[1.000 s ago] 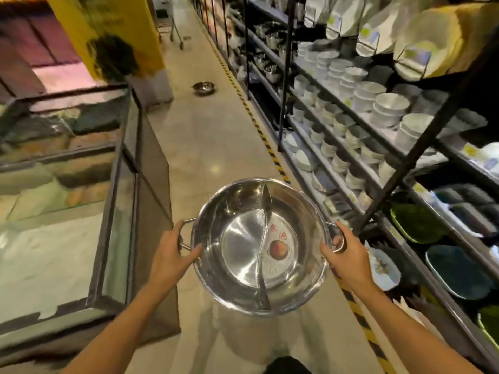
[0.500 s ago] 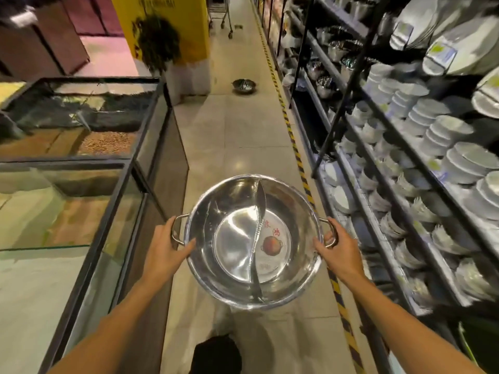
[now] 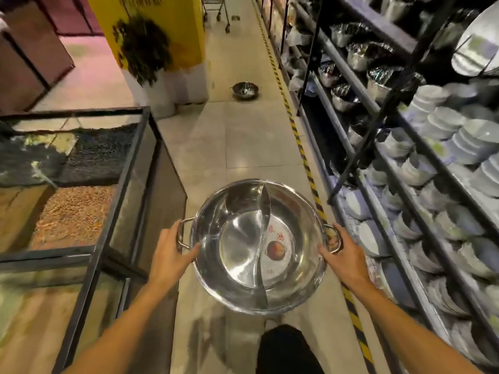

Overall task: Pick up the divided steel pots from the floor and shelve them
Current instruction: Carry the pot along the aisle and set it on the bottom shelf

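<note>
The glass-walled, black-framed display case [image 3: 89,201] on the left now reaches further into view than a moment ago, and its grain-filled compartments sit closer to the carried load. This indicates that the person is advancing along the tiled aisle.

The left hand [image 3: 170,253] is closed around the left loop handle of the round, shiny divided steel pot [image 3: 259,245], thumb laid over the rim. The pot is held level in front of the body, above the floor, with its curved partition running fore and aft and a printed label visible in the right-hand compartment. The grip is unchanged across the last second.

Ahead along the aisle, a second steel pot [image 3: 245,90] rests on the floor near the yellow pillar [image 3: 162,31]. It appears larger and nearer than before, though still well apart.

The right hand [image 3: 344,256] is wrapped around the right loop handle, fingers curled under it.

The dark metal shelving [image 3: 348,76] on the right carries white bowls nearby and steel pots further along. Judgement: the carry is in progress, and the steel section is not yet reached.
</note>
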Available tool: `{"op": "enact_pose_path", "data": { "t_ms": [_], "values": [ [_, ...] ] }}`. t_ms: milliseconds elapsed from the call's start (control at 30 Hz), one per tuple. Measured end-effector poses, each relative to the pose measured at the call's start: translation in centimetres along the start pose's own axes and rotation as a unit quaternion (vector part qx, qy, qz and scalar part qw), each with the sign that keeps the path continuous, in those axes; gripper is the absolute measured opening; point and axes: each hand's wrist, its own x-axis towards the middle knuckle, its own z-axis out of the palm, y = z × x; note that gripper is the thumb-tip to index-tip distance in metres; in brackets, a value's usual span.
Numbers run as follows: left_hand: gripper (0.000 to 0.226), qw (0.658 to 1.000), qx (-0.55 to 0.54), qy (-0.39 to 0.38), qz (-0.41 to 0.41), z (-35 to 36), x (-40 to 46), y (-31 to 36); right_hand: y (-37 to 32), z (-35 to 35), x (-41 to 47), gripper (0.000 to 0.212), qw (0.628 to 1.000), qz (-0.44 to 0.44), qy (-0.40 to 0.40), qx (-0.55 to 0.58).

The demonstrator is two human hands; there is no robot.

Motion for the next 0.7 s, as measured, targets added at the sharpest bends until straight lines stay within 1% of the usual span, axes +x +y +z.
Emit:
{"op": "enact_pose_path", "data": {
  "t_ms": [67,167,267,333,400,467,533,633,700],
  "values": [
    [0.094,1.000,0.005,0.006,0.004,1.5,5.9,0.4,-0.3,1.4,6.0,0.062,1.000,-0.001,-0.003,0.002],
    [0.087,1.000,0.009,0.016,0.013,3.4,14.9,2.4,-0.6,3.0,15.8,0.058,1.000,0.000,-0.019,0.018],
    [0.082,0.999,0.014,0.040,0.011,4.5,23.2,5.1,-1.8,3.7,25.6,0.068,0.999,-0.005,-0.047,0.027],
    [0.071,0.999,0.030,0.039,0.021,5.0,28.8,6.7,-2.5,4.0,31.9,0.070,0.998,-0.011,-0.051,0.030],
    [0.073,0.998,0.043,0.049,0.013,5.8,34.0,7.5,-3.9,4.1,37.5,0.066,0.998,-0.023,-0.046,0.034],
    [0.076,0.997,0.051,0.056,0.002,7.0,38.8,7.9,-5.0,4.6,43.2,0.054,0.998,-0.034,-0.041,0.033],
    [0.074,0.998,0.039,0.043,-0.007,8.4,43.8,8.1,-5.5,5.4,48.4,0.049,0.998,-0.041,-0.040,0.037],
    [0.066,0.999,0.029,0.024,-0.008,11.4,52.4,7.6,-5.7,7.0,56.0,0.058,0.999,-0.031,-0.033,0.025],
    [0.064,1.000,0.028,0.011,-0.002,13.3,58.5,7.2,-5.9,8.2,61.3,0.055,0.999,-0.018,-0.038,0.025]
  ]
}}
